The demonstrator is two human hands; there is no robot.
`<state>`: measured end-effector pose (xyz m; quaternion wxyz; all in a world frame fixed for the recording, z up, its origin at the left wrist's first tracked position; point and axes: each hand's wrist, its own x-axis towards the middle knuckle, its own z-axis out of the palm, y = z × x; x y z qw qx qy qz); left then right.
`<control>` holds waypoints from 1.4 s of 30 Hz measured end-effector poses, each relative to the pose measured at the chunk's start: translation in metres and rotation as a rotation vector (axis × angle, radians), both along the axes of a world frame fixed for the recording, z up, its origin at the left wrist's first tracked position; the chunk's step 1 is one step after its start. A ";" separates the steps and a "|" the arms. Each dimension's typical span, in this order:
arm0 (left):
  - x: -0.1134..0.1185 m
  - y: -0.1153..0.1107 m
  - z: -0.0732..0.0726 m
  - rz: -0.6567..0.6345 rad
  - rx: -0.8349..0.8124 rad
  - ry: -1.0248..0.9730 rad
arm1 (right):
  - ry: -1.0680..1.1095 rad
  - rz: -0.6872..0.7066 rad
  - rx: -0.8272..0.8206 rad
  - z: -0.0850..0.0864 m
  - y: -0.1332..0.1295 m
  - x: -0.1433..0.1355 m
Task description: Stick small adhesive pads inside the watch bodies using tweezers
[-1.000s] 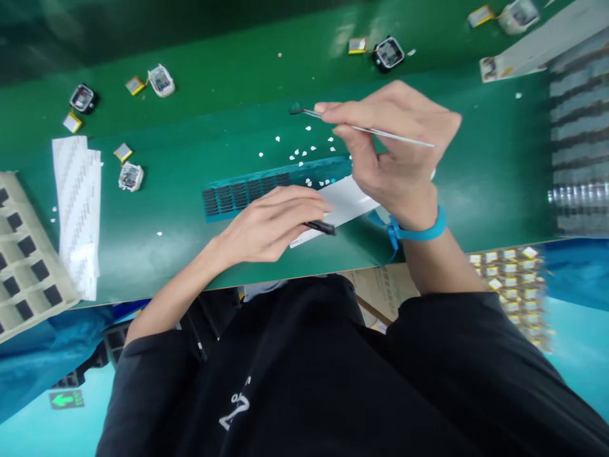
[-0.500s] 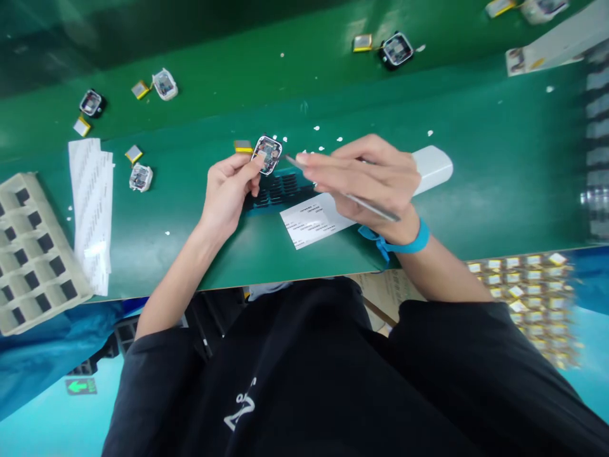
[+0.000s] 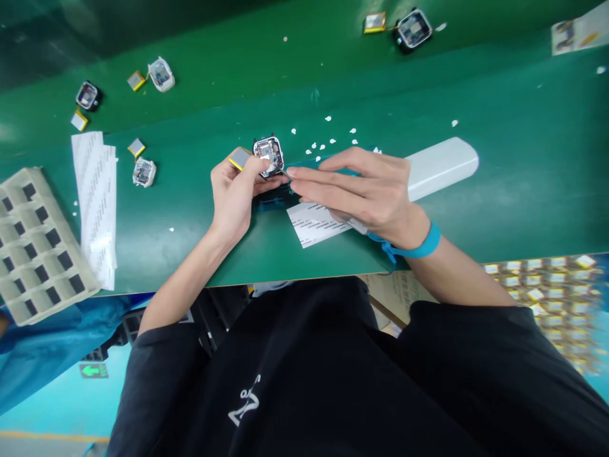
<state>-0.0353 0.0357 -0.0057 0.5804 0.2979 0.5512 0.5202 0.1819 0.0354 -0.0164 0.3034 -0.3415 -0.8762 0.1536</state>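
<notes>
My left hand (image 3: 234,200) grips an opened watch case (image 3: 272,147), its circuit board facing up. Beside the thumb is a yellow-edged battery (image 3: 240,158), also at the left fingers. Closed in a pinch, my right hand (image 3: 368,187) holds thin metal tweezers (image 3: 284,172). Their tip reaches the lower right edge of the case; whether it touches the board is too small to tell. Under the right hand lies a printed white sheet (image 3: 305,230), partly hidden. Several small white round stickers (image 3: 332,141) are scattered on the green mat, just beyond both hands.
A long white rounded object (image 3: 445,166) lies right of my right hand. White printed strips (image 3: 94,209) and a moulded tray (image 3: 47,261) are at the left. Other opened watch cases (image 3: 162,75) with batteries lie farther back; another dark case (image 3: 413,30) is at upper right.
The tweezers' tip has come left to the watch case, and my right hand has moved closer to my left. The case has turned slightly in the left fingers. The whole view has shifted a little.
</notes>
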 end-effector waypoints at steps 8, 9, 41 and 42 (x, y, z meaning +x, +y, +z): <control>0.001 -0.004 0.003 0.025 0.012 -0.027 | -0.075 0.020 0.112 0.001 0.000 -0.002; 0.001 -0.005 0.002 0.036 0.016 -0.028 | -0.121 0.048 0.165 0.002 0.000 -0.002; -0.001 0.000 0.002 0.083 0.063 -0.028 | -0.021 0.155 0.654 -0.004 0.011 -0.012; -0.001 0.000 0.002 0.084 0.058 -0.026 | -0.021 0.150 0.657 -0.004 0.011 -0.012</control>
